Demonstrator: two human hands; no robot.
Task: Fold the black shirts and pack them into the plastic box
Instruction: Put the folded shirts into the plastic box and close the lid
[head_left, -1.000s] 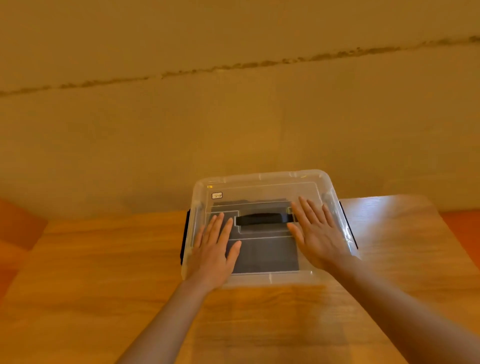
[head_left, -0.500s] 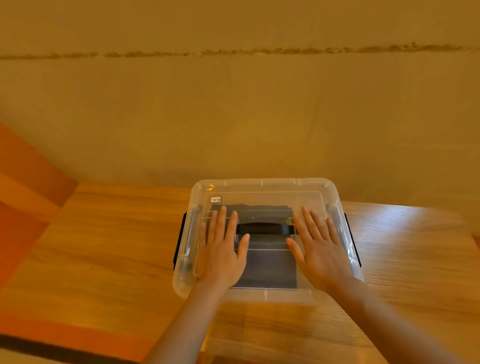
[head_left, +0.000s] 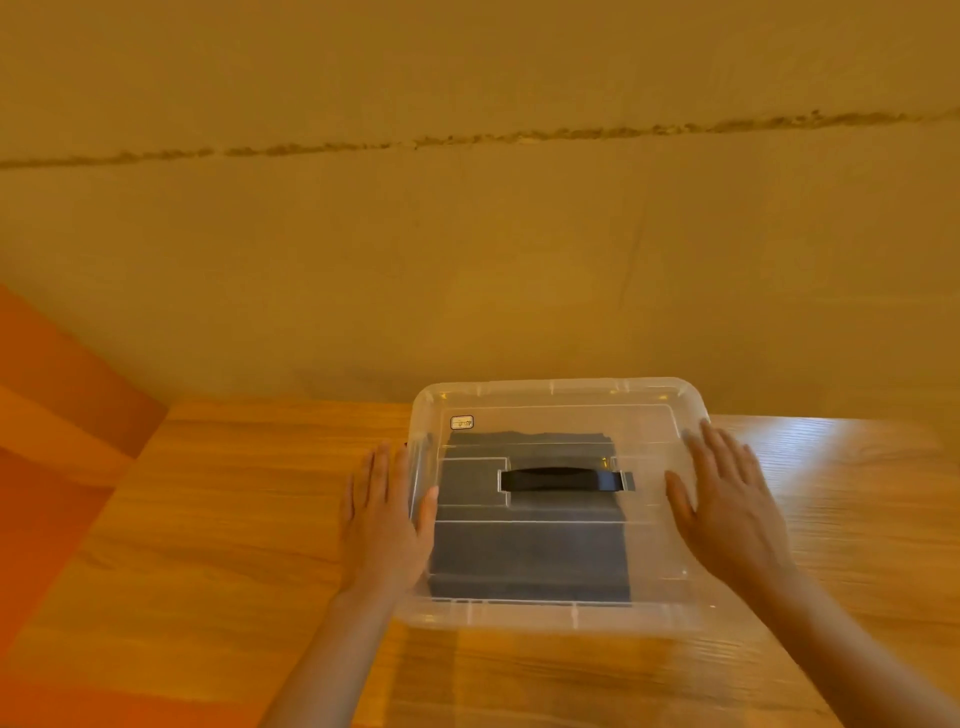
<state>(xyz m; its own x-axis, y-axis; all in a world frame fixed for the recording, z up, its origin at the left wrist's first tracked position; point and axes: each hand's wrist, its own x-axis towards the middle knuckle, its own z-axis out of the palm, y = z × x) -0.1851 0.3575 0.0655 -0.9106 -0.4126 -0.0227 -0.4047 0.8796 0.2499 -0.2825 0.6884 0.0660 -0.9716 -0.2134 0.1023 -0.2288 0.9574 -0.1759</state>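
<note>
On the desk (head_left: 218, 519), toward its far edge, stands the clear plastic box (head_left: 561, 618) with its lid (head_left: 561, 410) on and a black handle (head_left: 563, 479) across the top. Folded black shirts (head_left: 530, 561) lie inside. A small label (head_left: 462, 422) at the lid's far left corner is too blurred to read. The left hand (head_left: 387, 525) lies flat, fingers straight, against the box's left side; the right hand (head_left: 727, 509), fingers spread, is at its right edge.

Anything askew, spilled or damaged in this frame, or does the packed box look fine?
Nothing stands out. The plastic box sits flat on the wooden table, lid on, folded black shirts lying neatly inside. The left hand and right hand flank its sides, fingers straight.
</note>
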